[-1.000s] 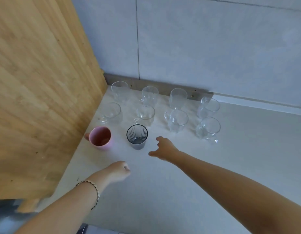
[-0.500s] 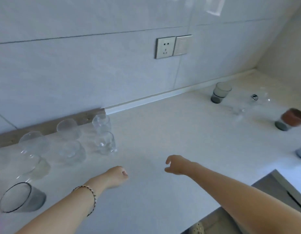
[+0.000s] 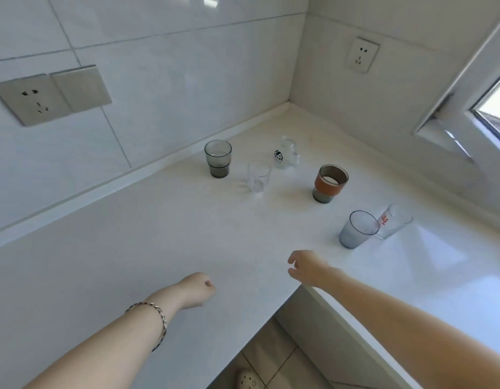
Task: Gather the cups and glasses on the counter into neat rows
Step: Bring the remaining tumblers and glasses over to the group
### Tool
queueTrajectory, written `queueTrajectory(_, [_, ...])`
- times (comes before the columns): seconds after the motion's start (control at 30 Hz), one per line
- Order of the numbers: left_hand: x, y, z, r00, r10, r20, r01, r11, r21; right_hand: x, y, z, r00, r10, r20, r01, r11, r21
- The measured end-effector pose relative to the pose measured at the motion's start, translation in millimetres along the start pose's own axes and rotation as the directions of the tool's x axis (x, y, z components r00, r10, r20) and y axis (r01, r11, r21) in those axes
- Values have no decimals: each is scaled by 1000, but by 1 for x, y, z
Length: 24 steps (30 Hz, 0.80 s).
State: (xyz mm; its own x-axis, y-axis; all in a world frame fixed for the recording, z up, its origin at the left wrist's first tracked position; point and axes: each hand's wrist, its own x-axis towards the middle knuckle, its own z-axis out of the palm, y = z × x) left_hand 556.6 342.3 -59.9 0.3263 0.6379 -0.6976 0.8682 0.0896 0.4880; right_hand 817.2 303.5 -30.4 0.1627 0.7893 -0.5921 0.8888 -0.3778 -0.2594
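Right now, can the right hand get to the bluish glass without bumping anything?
Probably yes. The right hand is open and empty, and the bluish glass stands nearest to it, with only bare counter between. The clear glass with red print sits just behind, so grab gently.

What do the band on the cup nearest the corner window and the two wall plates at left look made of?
The orange band wraps a grey see-through cup; matt and opaque, it looks like a silicone or leather sleeve, though I cannot tell which. The wall plates have a dull grey sheen, so brushed metal or metal-look plastic.
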Motion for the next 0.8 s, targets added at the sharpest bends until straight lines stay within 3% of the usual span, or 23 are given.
queueTrajectory(0.23, [47, 103, 24, 995, 57, 79, -64, 995, 83, 17, 94, -73, 938, -18, -346, -30, 990, -135])
queueTrajectory(0.37, [61, 120, 30, 990, 73, 117, -89, 986, 140, 35, 128, -97, 945, 134, -298, -190, 968, -166])
queueTrajectory(0.47, [65, 119, 31, 989, 63, 131, -82, 986, 148, 47, 142, -97, 945, 228, -233, -239, 971, -19])
queueTrajectory(0.63, [69, 95, 21, 992, 16, 128, -34, 990, 140, 54, 146, -96, 928, 240, -286, -212, 969, 125])
queueTrajectory(0.8, [63, 63, 12, 997, -14, 78, 4, 992, 123, 52, 114, -91, 940, 118, -321, -130, 991, -16])
